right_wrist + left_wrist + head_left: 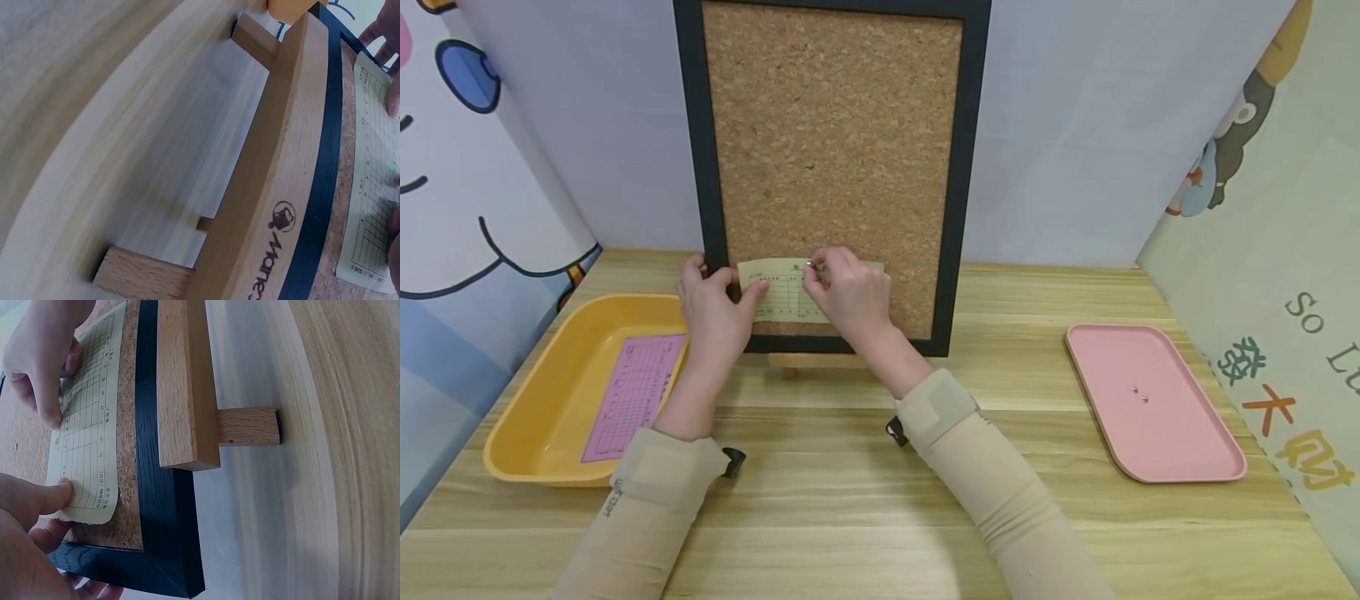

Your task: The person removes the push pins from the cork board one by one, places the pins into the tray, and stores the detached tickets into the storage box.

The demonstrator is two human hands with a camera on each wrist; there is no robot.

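Note:
A pale yellow printed form (pixel 778 292) lies against the lower part of a black-framed cork board (pixel 835 125). My left hand (pixel 718 312) is at the board's left edge. In the left wrist view its thumb (pixel 56 495) presses the form's end, the index finger is at the paper's edge, and other fingers reach behind the frame. My right hand (pixel 853 296) pinches a tiny shiny pushpin (pixel 809 264) at the form's top edge, near its middle. The pin's point is hidden, so I cannot tell how deep it sits.
At the left, a yellow basin (pixel 542 400) holds a purple printed form (pixel 636 396). At the right stands a pink tray (pixel 1172 450) with two small pins (pixel 1139 395). The board rests on a wooden easel (pixel 187 381) on the wood-grain table (pixel 820 508).

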